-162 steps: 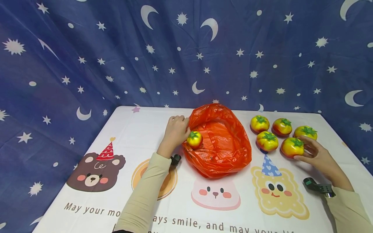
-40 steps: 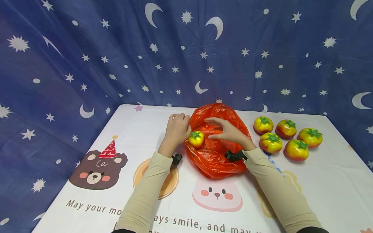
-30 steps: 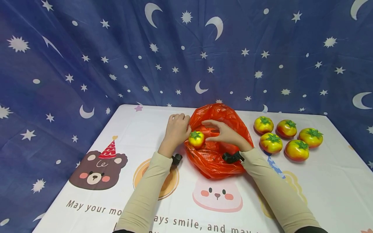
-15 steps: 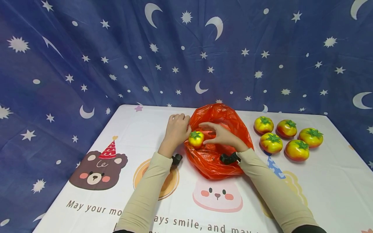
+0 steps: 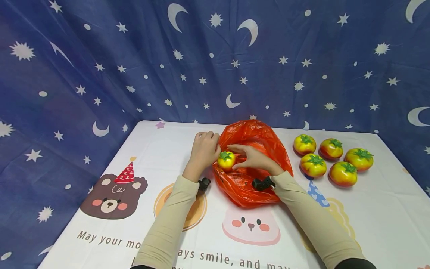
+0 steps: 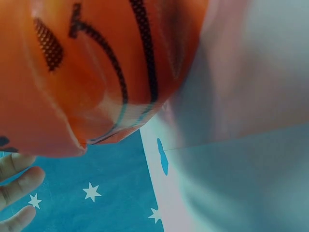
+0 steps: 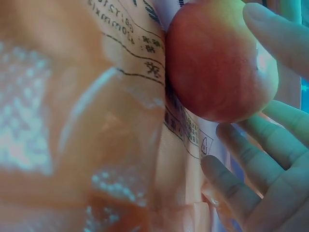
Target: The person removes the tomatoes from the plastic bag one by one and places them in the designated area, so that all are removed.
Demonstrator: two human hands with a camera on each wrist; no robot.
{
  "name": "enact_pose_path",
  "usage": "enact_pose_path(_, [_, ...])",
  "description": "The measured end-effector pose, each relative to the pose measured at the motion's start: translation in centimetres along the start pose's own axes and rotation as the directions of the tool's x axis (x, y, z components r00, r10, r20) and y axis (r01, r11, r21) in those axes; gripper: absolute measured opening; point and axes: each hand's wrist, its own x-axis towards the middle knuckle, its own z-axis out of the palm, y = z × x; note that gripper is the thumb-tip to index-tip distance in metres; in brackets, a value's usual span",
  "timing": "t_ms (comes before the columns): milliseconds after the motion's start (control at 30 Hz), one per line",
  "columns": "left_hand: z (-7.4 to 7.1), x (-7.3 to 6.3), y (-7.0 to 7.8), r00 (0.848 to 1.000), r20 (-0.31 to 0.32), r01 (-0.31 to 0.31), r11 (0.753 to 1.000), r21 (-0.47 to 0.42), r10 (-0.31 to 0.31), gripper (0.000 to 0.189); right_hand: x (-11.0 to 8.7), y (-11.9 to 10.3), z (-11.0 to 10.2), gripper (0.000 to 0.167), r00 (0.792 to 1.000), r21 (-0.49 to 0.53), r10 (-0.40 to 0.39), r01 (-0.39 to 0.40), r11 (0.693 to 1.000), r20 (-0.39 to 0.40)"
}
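A red plastic bag [image 5: 255, 194] lies with its mouth spread on the table. Inside it, by the left rim, sits a yellow-red tomato [image 5: 226, 160] with a green leafy top. My left hand [image 5: 203, 151] pinches the bag's left rim; in the left wrist view some of its fingers [image 6: 21, 186] show beside the orange-looking film. From the right, my right hand [image 5: 255, 158] reaches into the bag, thumb and fingers spread around the tomato. In the right wrist view its thumb [image 7: 275, 34] overlaps the tomato [image 7: 217, 63], and fingertips lie right at its underside.
Several similar tomatoes [image 5: 313, 165] are grouped on the table to the right of the bag. A white cloth [image 5: 174, 138] printed with cartoon faces and lettering covers the table. Behind stands a dark blue curtain [image 5: 208, 67] with stars and moons.
My right hand has come from the tomatoes at the right into the bag, then crept left until its fingers reach the tomato there. My left hand keeps its place at the rim.
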Motion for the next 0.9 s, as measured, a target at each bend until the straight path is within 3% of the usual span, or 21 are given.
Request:
enact_pose_path(167, [-0.03,-0.10,0.00,1.000,-0.021,-0.003,1.000,-0.006,0.003,0.012,0.14,0.18,0.12,0.073,1.000,-0.021,-0.007,0.007,1.000,0.000])
enact_pose_path(567, [0.05,0.04,-0.04,1.000,0.018,0.008,1.000,0.011,-0.008,0.013,0.29,0.53,0.42,0.068,0.998,-0.014,-0.056,0.056,0.998,0.012])
enact_pose_path(900, [0.08,0.06,-0.04,1.000,0.010,0.002,1.000,0.015,-0.003,0.012,0.51,0.68,0.52,0.065,1.000,-0.042,-0.003,0.003,0.999,0.001])
